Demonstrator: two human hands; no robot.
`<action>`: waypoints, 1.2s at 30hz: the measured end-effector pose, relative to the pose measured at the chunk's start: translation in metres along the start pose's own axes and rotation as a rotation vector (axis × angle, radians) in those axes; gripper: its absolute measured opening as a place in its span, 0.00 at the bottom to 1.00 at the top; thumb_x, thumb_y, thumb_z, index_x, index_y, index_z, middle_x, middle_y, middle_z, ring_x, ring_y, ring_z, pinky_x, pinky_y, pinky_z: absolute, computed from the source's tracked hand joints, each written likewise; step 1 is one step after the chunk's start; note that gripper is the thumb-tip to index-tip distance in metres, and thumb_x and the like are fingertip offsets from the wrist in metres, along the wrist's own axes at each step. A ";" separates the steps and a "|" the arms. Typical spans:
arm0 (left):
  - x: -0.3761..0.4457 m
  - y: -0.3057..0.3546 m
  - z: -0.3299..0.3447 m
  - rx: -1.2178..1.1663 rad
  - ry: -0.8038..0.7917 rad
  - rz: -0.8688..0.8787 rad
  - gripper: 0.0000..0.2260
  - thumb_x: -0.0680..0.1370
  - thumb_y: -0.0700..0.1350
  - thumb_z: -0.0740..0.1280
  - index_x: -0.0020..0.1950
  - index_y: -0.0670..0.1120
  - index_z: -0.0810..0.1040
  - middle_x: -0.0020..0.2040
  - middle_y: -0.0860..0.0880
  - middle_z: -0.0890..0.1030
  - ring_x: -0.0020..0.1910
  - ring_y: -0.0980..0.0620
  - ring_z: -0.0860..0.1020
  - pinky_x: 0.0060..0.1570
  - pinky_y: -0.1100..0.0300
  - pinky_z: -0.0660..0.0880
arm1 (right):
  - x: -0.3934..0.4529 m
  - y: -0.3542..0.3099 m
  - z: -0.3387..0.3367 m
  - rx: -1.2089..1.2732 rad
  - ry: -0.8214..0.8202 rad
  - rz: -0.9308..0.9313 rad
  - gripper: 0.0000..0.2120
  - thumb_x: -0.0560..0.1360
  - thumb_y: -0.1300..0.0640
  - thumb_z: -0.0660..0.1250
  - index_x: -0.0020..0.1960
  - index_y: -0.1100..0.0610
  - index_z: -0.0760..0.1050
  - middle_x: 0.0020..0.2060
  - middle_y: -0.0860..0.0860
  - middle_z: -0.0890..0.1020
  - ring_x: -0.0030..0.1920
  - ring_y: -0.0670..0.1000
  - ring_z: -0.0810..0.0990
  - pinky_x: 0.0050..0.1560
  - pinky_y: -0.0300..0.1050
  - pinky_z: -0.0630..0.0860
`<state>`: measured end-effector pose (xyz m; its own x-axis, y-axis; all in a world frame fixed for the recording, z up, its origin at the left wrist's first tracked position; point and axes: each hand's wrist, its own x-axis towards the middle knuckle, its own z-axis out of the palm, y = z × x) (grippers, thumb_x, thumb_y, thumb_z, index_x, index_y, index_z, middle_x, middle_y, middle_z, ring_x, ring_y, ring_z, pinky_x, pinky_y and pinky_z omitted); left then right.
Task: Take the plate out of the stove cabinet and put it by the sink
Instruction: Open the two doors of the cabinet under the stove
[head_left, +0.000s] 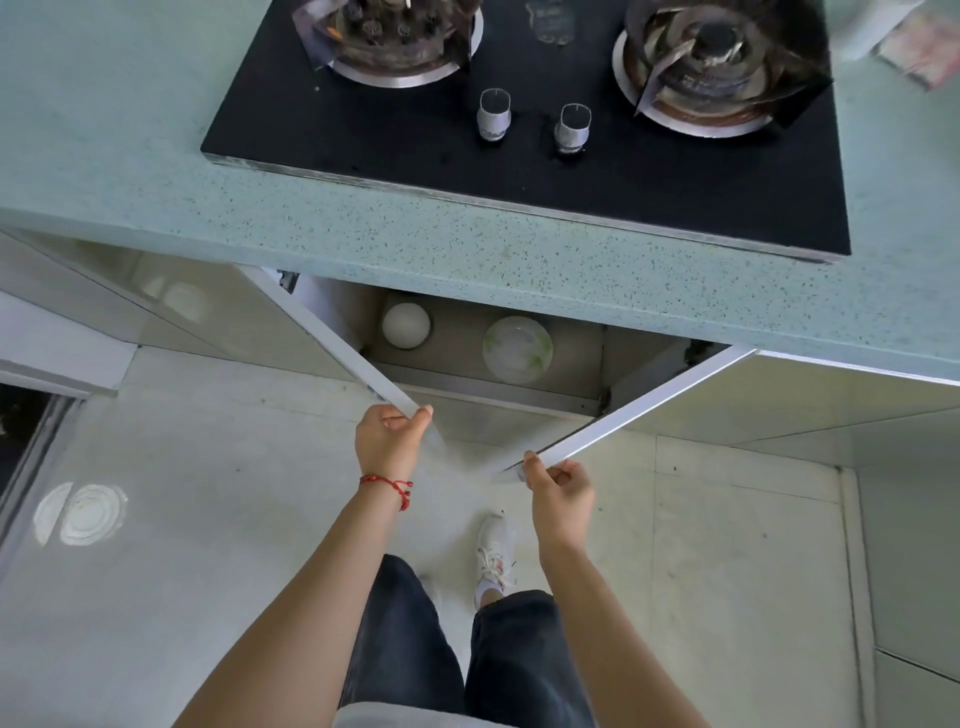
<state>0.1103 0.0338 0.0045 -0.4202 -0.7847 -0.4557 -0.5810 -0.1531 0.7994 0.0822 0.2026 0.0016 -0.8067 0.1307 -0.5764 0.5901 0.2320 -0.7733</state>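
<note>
Dark trousers and one white shoe fill the bottom of the view, and above them both bare forearms reach forward to the two doors of the stove cabinet. Left hand, with a red cord at the wrist, pinches the free edge of the left door, while the right hand pinches the edge of the right door, both doors swung outward. Inside, on the cabinet floor beneath the black hob, the plate with faint green markings sits right of a smaller white bowl, apart from it.
</note>
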 end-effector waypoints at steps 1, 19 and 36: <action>-0.001 -0.002 -0.003 0.006 0.001 -0.001 0.13 0.69 0.45 0.72 0.29 0.48 0.69 0.28 0.49 0.75 0.31 0.50 0.74 0.36 0.62 0.69 | -0.002 0.001 -0.001 0.004 0.008 -0.003 0.16 0.69 0.59 0.69 0.31 0.56 0.63 0.24 0.48 0.65 0.19 0.41 0.63 0.20 0.28 0.62; -0.018 -0.034 -0.076 0.099 -0.010 0.091 0.08 0.69 0.42 0.72 0.40 0.42 0.74 0.30 0.55 0.74 0.30 0.62 0.72 0.26 0.73 0.66 | -0.032 0.023 -0.028 -0.151 0.244 -0.082 0.07 0.70 0.60 0.67 0.39 0.59 0.70 0.28 0.49 0.69 0.29 0.50 0.68 0.28 0.41 0.65; -0.026 -0.065 -0.131 0.153 0.109 0.079 0.06 0.70 0.43 0.69 0.40 0.40 0.81 0.36 0.47 0.80 0.35 0.53 0.74 0.42 0.62 0.69 | -0.055 0.052 -0.096 -0.317 0.324 -0.152 0.17 0.71 0.60 0.64 0.29 0.56 0.59 0.25 0.51 0.61 0.27 0.51 0.57 0.28 0.45 0.57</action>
<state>0.2505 -0.0140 0.0154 -0.3956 -0.8521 -0.3426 -0.6518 -0.0023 0.7584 0.1543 0.3004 0.0182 -0.8813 0.3549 -0.3120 0.4664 0.5478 -0.6946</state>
